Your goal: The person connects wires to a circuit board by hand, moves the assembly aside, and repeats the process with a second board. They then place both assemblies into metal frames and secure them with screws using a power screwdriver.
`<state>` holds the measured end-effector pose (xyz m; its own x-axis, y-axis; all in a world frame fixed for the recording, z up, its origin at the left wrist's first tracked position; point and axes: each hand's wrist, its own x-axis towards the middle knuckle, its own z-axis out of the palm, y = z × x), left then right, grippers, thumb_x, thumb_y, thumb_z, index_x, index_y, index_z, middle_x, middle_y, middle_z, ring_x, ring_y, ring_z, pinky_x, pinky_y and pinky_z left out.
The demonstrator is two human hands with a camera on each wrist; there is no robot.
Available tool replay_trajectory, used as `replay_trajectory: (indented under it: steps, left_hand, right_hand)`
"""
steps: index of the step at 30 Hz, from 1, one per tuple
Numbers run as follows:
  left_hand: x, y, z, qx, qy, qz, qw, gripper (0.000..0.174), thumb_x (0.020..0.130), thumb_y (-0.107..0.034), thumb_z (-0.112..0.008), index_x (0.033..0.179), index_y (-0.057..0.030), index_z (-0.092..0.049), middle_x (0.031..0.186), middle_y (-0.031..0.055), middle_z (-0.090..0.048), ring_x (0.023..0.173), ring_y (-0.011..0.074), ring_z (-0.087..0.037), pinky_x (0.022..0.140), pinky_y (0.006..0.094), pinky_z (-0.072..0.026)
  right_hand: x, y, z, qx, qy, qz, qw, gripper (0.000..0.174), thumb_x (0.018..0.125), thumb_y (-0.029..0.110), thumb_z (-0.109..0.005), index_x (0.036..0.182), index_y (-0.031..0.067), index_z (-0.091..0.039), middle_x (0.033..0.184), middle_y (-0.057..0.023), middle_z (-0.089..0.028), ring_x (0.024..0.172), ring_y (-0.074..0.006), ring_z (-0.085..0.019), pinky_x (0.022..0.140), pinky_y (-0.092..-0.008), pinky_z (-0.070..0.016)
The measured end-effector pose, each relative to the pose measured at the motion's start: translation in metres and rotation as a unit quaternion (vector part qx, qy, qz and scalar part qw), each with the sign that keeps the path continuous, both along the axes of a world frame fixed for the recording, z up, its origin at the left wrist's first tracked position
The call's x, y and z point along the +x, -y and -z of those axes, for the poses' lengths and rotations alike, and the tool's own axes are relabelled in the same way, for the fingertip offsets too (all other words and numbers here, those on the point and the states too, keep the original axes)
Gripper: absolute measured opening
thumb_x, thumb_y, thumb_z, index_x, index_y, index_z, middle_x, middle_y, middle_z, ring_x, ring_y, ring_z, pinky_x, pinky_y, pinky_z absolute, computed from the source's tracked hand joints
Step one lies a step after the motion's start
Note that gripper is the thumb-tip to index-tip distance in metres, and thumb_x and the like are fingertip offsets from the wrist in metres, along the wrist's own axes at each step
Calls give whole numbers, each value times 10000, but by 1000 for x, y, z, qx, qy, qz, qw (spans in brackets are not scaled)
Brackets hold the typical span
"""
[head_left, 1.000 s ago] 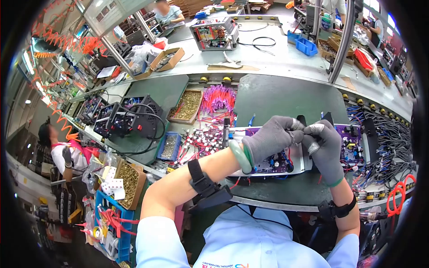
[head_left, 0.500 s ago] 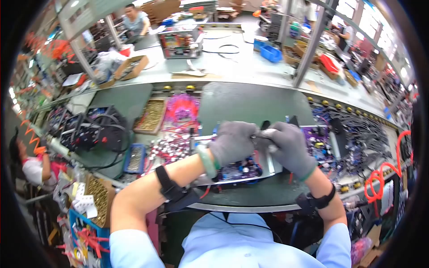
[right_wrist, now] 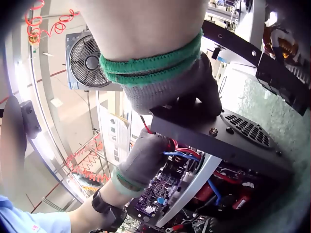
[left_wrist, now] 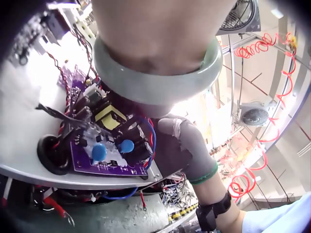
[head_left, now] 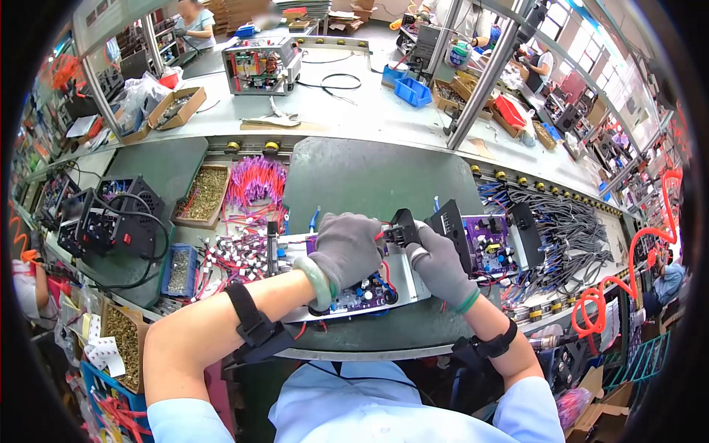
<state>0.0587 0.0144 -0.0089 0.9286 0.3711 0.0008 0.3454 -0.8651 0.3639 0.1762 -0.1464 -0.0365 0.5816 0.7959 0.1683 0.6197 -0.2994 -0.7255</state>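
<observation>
My gloved left hand (head_left: 348, 249) is over a purple circuit board (head_left: 362, 295) in a metal chassis, a red wire (head_left: 389, 275) at its fingertips. Its fingers curl in around that wire; the tips are partly hidden. My gloved right hand (head_left: 443, 267) grips a tilted black end panel (head_left: 403, 221) by its edge. In the right wrist view this panel (right_wrist: 209, 133) has a round vent grille, and red and blue wires (right_wrist: 187, 150) run behind it beside the left hand. The left wrist view shows the board (left_wrist: 114, 141) with blue discs and a yellow-wrapped part.
A second chassis with a purple board (head_left: 489, 247) and black end plates stands at right, before piled grey cables (head_left: 561, 232). At left are loose connector wires (head_left: 233, 258), a box of brass parts (head_left: 203, 193), a blue bin (head_left: 179, 272) and black assembled units (head_left: 122, 218).
The hands, close together over the panel edge before, have drawn apart. The black panel now leans into view between them. The head view has swung right, shifting the bench leftward.
</observation>
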Motion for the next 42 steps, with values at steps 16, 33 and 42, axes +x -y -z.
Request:
replay_trajectory:
  steps: [16, 33, 42]
  left_hand:
    - [-3, 1, 17, -7, 125, 34, 992, 162, 846, -245, -680, 775, -101, -694, 804, 94, -687, 876, 310, -664, 792, 448, -443]
    - [0, 5, 15, -16, 145, 20, 989, 168, 836, -244, -722, 766, -95, -692, 782, 70, -673, 870, 282, -655, 830, 429, -432]
    - [-3, 4, 15, -25, 155, 14, 987, 157, 803, -206, -757, 741, -90, -672, 774, 60, -673, 831, 270, -657, 787, 418, -436]
  right_hand:
    - [-7, -1, -14, -13, -49, 6, 999, 412, 921, 97, -551, 1322, 5, -585, 718, -156, -634, 609, -206, -590, 601, -348, -482]
    - [-4, 1, -7, -18, -24, 4, 1000, 427, 929, 98, -540, 1344, 1, -565, 816, -184, -668, 694, -228, -665, 672, -343, -519]
    - [-5, 1, -7, -5, -49, 1, 999, 450, 906, 110, -566, 1330, -41, -545, 772, -222, -652, 700, -341, -682, 642, -421, -524]
